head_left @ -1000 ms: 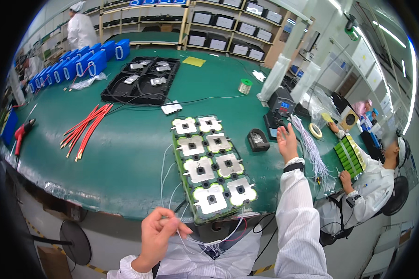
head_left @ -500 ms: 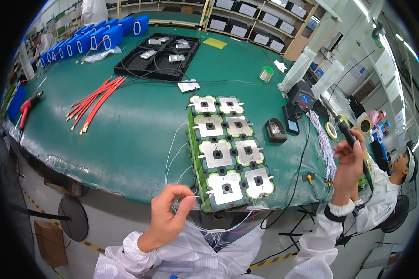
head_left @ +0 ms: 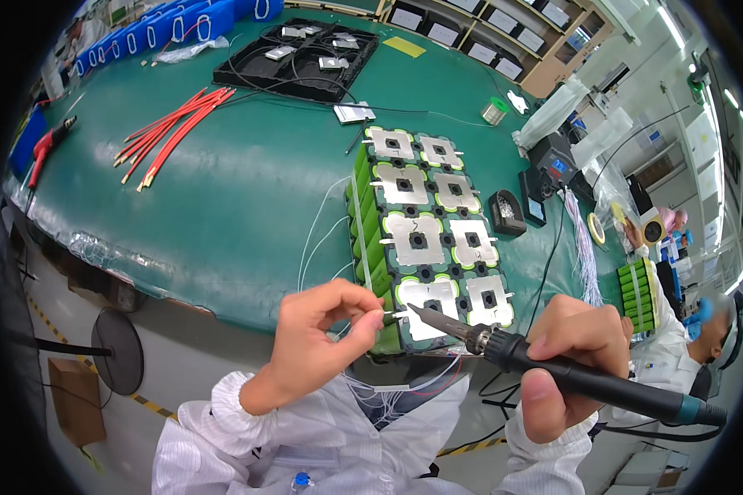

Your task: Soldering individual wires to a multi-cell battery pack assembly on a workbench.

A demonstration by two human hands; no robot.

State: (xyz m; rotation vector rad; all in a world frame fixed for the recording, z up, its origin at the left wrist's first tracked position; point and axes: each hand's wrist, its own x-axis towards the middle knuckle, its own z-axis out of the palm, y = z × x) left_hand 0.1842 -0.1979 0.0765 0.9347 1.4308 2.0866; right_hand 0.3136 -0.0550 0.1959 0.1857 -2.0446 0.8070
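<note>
Green matting covers the workbench [head_left: 223,198], with shelving of grey bins along the far wall behind it. Battery pack [head_left: 425,235], green cells under silver tabs, lies at the near edge of the bench. Left hand [head_left: 318,346] pinches a thin white wire [head_left: 351,239] against the pack's near corner. Right hand [head_left: 574,363] grips a soldering iron [head_left: 553,371], tip touching the same corner. Red cables [head_left: 169,132] lie left of the pack; black tray [head_left: 297,62] sits beyond it; yellow rectangular label [head_left: 404,47] lies right of the tray.
</note>
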